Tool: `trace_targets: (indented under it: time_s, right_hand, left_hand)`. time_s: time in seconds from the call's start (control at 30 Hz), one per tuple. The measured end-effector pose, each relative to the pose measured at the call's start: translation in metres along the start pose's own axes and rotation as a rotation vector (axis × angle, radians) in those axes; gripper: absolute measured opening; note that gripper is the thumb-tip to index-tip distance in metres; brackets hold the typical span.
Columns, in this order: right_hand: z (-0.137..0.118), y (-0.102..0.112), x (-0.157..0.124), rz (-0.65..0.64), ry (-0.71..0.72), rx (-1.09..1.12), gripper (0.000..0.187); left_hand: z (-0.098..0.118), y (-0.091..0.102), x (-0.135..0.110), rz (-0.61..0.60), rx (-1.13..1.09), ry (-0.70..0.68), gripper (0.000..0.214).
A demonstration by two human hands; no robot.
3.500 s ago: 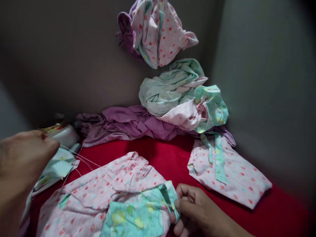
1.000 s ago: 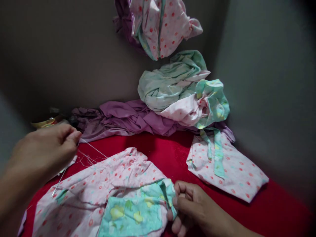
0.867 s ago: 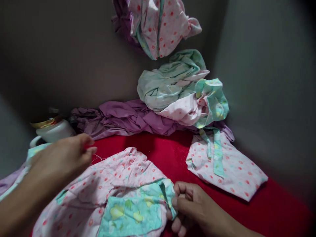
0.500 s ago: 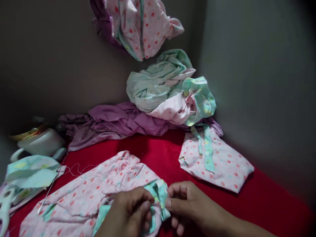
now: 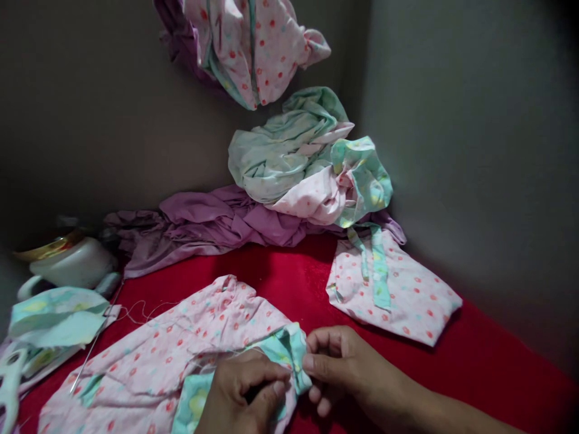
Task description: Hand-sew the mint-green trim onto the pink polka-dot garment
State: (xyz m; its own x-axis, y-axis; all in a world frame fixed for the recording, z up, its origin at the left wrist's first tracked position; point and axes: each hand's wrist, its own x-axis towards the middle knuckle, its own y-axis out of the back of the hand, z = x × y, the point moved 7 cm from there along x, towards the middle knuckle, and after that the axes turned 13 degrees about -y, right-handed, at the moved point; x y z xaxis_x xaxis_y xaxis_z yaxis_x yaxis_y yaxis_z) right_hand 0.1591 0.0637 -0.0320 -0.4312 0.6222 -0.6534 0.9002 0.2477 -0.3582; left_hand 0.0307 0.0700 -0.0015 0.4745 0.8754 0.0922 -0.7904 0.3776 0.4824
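So, R hand (image 5: 337, 367) has thumb + index finger pinched on the teal floral trim (image 5: 298, 364) at the near R corner of the pink dotted garment (image 5: 149, 355), other fingers curled under. L hand (image 5: 244, 392) is right beside it, over the same garment, thumb + index tips close tog. at the trim's edge; can't tell if they touch or grip anything, too small + dim. Garment lies spread on the red surface (image 5: 488, 374), front ctr to L, w/ a teal floral patch (image 5: 192, 401) partly hidden behind L hand. Loose white thread (image 5: 140, 310) loops along its far edge; a thin metal rod (image 5: 93, 358) slants over its L end. Far L: teal floral scraps (image 5: 58, 316), a white scissors-like handle (image 5: 9, 380) cut off by the frame, and behind them a white mug (image 5: 79, 265) w/ a gold-edged item (image 5: 45, 248) at its top. At back, purple cloth (image 5: 217, 217) runs along the wall's foot, w/ a pale green cloth bundle (image 5: 271, 157) above; R of ctr, a folded pink dotted piece (image 5: 402, 298) w/ teal ties (image 5: 380, 274) on it. Up top, another pink dotted garment (image 5: 239, 48) hangs, cut off by the frame.
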Motion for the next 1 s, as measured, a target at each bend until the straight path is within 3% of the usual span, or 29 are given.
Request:
trace_targets:
  time_s: [0.33, 0.67, 1.0]
  right_hand:
    - [0.001, 0.001, 0.003, 0.002, 0.015, 0.008, 0.037]
    - [-0.003, -0.001, 0.002, 0.013, 0.012, 0.051, 0.039]
    - [-0.005, -0.002, 0.001, 0.004, 0.038, 0.065, 0.044]
  left_hand:
    - [0.005, 0.005, 0.003, 0.039, 0.012, -0.129, 0.021]
    - [-0.007, 0.002, 0.000, -0.027, -0.060, -0.014, 0.020]
    - [-0.003, 0.002, 0.003, 0.001, -0.072, -0.021, 0.022]
